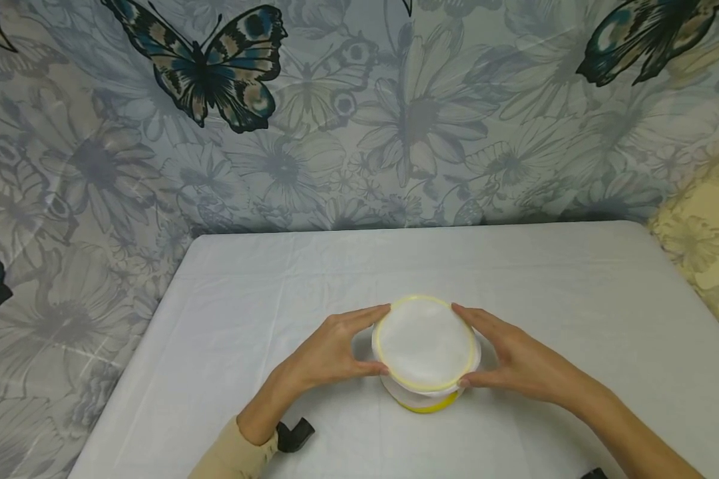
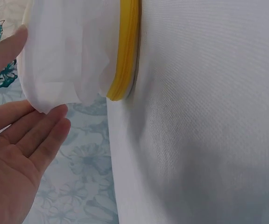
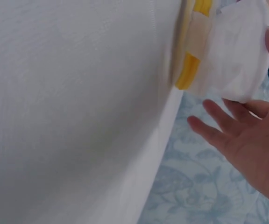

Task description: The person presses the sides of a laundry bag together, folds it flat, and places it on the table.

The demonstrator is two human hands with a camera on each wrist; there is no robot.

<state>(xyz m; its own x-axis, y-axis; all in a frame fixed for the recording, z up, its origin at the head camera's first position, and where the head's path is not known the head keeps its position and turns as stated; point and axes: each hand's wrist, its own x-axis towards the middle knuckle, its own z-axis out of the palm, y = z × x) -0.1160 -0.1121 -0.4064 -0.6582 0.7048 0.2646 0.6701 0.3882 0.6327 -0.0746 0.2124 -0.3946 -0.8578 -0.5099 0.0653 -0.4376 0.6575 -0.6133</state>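
a round yellow bowl point(image 1: 427, 400) with a white cloth point(image 1: 425, 342) pulled over its top is seen near the middle of the table point(image 1: 575, 299), a bit toward the person. the bowl is held from both sides. the left hand point(image 1: 329, 349) is placed on the left side of the bowl, with the pointing finger laid along the far rim and the thumb set against the near side. the right hand point(image 1: 512, 356) is placed on the right side the same way, finger on the far rim and thumb low on the near side. both hands are curved round the bowl, and the cloth is pressed under the fingers.

from the left wrist view, the left hand point(image 2: 13, 163) is seen with the palm open and the fingers nearly straight, and the loose edge of the cloth point(image 2: 69, 56) is touched by the fingertips. the yellow rim of the bowl point(image 2: 127, 51) is seen resting on the table point(image 2: 209, 116).

from the right wrist view, the right hand point(image 3: 246, 140) is seen with the fingers spread and lightly bent just under the hanging cloth point(image 3: 237, 51). the bowl point(image 3: 193, 65) is seen as a yellow strip against the table point(image 3: 78, 107).

a tan sleeve point(image 1: 234, 456) is worn on the left arm, and a black strap point(image 1: 293, 434) is seen at the wrist. the table is covered with a white sheet. a curtain point(image 1: 359, 113) with big butterflies and grey flowers is hung behind it. nothing is found between the hands and the bowl
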